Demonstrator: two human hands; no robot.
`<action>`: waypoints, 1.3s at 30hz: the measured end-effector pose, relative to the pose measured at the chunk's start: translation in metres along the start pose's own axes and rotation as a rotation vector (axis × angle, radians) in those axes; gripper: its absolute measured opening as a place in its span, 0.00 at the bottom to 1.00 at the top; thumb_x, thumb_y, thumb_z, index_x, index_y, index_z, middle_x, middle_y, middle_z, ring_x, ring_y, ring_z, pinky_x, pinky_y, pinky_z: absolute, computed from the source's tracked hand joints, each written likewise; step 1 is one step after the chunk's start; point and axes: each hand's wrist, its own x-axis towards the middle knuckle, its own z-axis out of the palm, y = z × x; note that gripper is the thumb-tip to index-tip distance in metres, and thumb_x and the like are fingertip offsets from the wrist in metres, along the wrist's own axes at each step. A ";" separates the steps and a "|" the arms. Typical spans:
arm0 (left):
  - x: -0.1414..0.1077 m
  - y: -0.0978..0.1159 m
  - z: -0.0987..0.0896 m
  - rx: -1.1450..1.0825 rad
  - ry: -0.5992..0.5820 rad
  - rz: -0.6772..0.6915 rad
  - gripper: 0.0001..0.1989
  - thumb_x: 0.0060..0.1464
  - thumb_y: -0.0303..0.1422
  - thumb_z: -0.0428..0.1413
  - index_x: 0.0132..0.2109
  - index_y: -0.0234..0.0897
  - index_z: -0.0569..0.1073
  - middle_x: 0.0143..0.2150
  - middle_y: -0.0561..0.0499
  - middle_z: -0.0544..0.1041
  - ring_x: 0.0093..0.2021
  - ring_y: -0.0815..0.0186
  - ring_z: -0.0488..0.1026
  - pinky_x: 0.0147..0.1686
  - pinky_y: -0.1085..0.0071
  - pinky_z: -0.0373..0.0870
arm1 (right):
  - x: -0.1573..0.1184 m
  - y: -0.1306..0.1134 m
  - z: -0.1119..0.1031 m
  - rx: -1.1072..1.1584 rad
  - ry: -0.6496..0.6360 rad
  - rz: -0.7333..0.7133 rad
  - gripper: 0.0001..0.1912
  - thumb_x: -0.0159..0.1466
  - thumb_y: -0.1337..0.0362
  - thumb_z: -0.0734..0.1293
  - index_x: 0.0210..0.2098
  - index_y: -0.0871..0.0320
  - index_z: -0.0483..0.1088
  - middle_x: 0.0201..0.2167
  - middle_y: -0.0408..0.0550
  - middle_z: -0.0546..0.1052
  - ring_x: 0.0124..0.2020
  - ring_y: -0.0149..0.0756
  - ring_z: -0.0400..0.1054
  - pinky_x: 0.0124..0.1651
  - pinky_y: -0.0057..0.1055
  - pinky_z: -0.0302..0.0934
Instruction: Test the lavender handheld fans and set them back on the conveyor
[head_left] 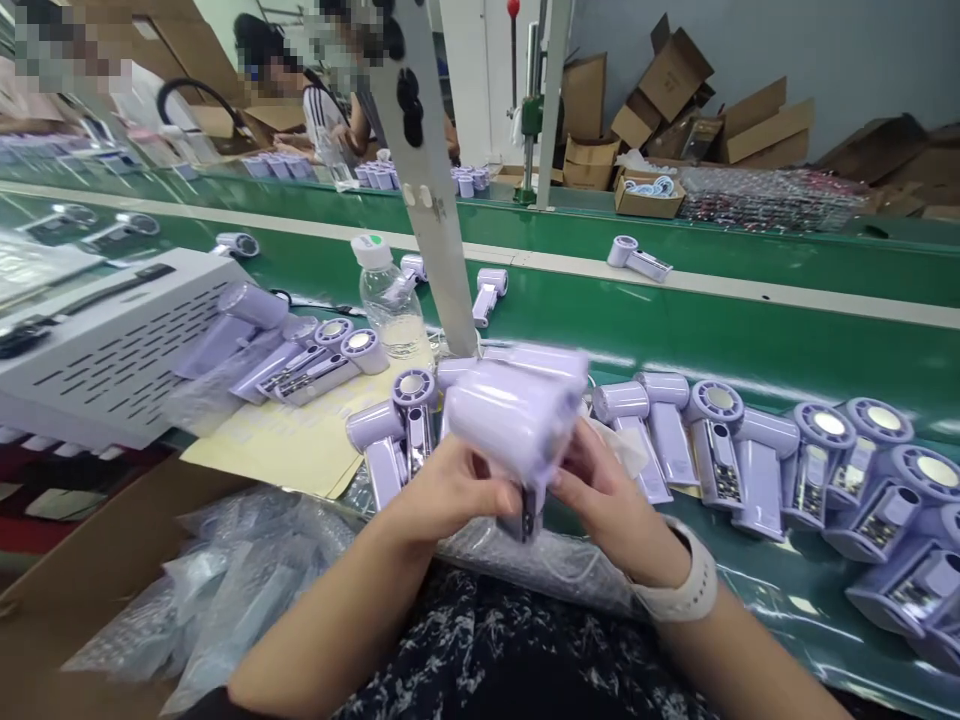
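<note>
A glossy lilac handheld device [504,415], blurred by motion, is raised in front of me with its round head up and its handle down. My left hand [450,495] is wrapped round its handle from the left, thumb across the front. On the other side my right hand [600,490], with a white band at the wrist, has its bent fingers against the same device. Just behind lie more lilac devices, some with open handles showing circuit parts, such as one device [718,440] to the right and another [414,415] to the left.
A clear bottle [394,310] stands beside a metal post [431,200]. At left are a vented white box [112,340], yellow paper [277,440] and a carton [67,600] of bubble bags. Devices lie on the green conveyor [555,310]; people sit beyond.
</note>
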 end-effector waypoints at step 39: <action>-0.006 -0.034 0.014 0.096 -0.211 -0.270 0.23 0.53 0.41 0.64 0.52 0.38 0.67 0.37 0.52 0.73 0.30 0.67 0.73 0.29 0.71 0.75 | -0.030 -0.008 -0.024 0.329 0.080 0.059 0.13 0.63 0.57 0.73 0.46 0.52 0.72 0.39 0.46 0.73 0.33 0.34 0.68 0.32 0.30 0.69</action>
